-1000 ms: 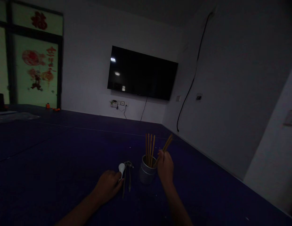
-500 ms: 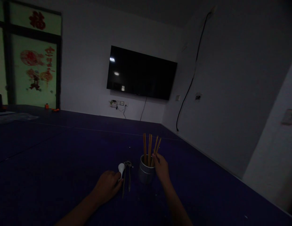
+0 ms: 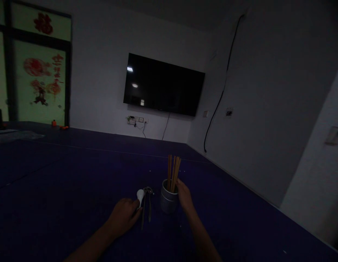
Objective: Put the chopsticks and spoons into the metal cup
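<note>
A white spoon point(image 3: 140, 195) has its handle end in my left hand point(image 3: 123, 214), which is closed on it with thumb and fingers. Just right of the spoon lies a pair of dark metal pincers point(image 3: 149, 209), jaws pointing away from me. A grey metal cup point(image 3: 169, 202) stands upright on the table, with several wooden chopsticks point(image 3: 174, 173) gathered in it. My right hand point(image 3: 184, 194) is against the cup's right side at the rim, close to the chopsticks. Its fingertips are hidden behind the cup and chopsticks, so its grip is unclear.
The dark blue table point(image 3: 84, 174) reaches the walls. A clear plastic sheet point(image 3: 19, 136) and small orange objects point(image 3: 53, 123) lie at the far left. A black cable point(image 3: 218, 103) hangs down the right wall; a television point(image 3: 165, 85) is mounted ahead.
The chopsticks have come together into a tighter, more upright bunch, their right-hand ones moving left. My right hand has shifted slightly left and down towards the rim. My left hand stays still.
</note>
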